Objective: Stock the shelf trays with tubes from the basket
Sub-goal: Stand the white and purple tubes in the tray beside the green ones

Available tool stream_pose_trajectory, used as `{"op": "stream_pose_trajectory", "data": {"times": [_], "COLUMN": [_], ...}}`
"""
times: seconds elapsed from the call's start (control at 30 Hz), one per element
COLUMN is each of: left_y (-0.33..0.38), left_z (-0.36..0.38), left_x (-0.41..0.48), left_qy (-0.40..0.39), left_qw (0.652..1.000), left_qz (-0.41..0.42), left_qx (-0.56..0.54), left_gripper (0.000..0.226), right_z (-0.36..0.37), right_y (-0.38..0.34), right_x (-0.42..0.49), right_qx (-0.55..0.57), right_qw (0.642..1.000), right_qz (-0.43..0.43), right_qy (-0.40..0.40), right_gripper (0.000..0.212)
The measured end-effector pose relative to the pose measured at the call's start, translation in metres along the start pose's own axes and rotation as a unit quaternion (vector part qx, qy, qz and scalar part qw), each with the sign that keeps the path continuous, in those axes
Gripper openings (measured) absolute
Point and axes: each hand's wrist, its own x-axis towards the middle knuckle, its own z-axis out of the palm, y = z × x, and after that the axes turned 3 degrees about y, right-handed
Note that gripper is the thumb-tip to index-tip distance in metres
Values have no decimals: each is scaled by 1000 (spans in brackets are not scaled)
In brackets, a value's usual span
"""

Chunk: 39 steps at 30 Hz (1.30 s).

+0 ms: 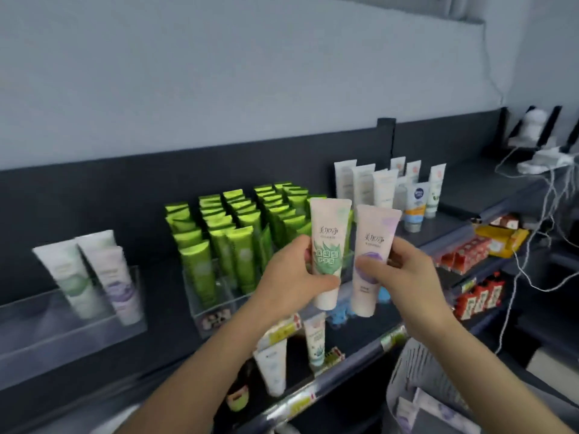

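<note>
Left hand [294,274] grips a pale tube with a green leaf print [329,242] around its lower half, and the thumb lies across the front. Right hand [407,270] grips a pale tube with a purple print [374,245] in the same way. Both tubes are upright with the cap down. They are just beside each other in the air, in front of the dark shelf [463,189]; I cannot tell if they touch.

On the middle of this shelf stands a dense block of bright green tubes [232,227], in rows, inside a clear divided tray [213,296].

At the left is a second clear tray [72,327]. It holds a few pale tubes of the same kind [70,274], with green and purple prints, cap down and leaning back.

At the lower right corner a light slatted basket [416,371] is partly hidden by the right forearm. More pale tubes [429,411] lie inside it.

Behind the two hands, further right on the shelf, stands a group of white tubes [363,186], upright, with a small blue and orange tube [415,208] in front of them.

Under the shelf edge, lower levels carry two white tubes [272,368] and red packets [479,296]. White cables [529,264] hang at the right side.
</note>
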Motion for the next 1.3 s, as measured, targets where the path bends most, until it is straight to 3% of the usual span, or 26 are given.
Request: {"op": "stream_pose_trajectory", "data": {"times": [0.23, 0.47, 0.7, 0.8, 1.03, 1.3], "left_y": [-8, -50, -122, -154, -205, -220], "left_z": [-147, -254, -322, -332, -329, -333], "left_x": [-55, -99, -106, -100, -92, -98], "left_qy": [142, 278, 367, 371, 282, 262], "left_qw": [990, 959, 916, 907, 921, 918], "left_qz": [4, -31, -124, -155, -213, -230], "left_qx": [-9, 54, 103, 127, 161, 191], "left_gripper": [41, 34, 39, 39, 44, 37], "right_z": [111, 228, 319, 346, 381, 403], "right_y": [-40, -52, -47, -41, -16, 3], "right_x": [-22, -39, -45, -49, -54, -67], "right_qx": [55, 75, 45, 10, -58, -176], "right_qw": [991, 981, 973, 974, 977, 953], "right_qz": [-27, -17, 10, 15, -6, -10], "right_qy": [-117, -180, -228, -225, -207, -247], "right_gripper": [17, 18, 28, 29, 27, 38]}}
